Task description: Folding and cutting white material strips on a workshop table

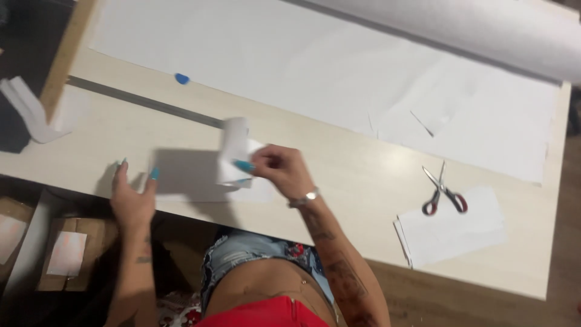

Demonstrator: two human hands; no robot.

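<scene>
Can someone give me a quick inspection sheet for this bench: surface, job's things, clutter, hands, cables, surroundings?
Surface: pale wooden table, mostly covered at the far side by a large white sheet off a roll.
Job's things: small white paper piece, blurred, lifted off the table.
Clutter: red-handled scissors on a stack of cut white pieces; long grey ruler; small blue chalk.
Hands: right hand pinches the paper piece; left hand lies flat at the table edge.
Cables: nothing seen.
Surroundings: cardboard boxes on the floor below.
</scene>
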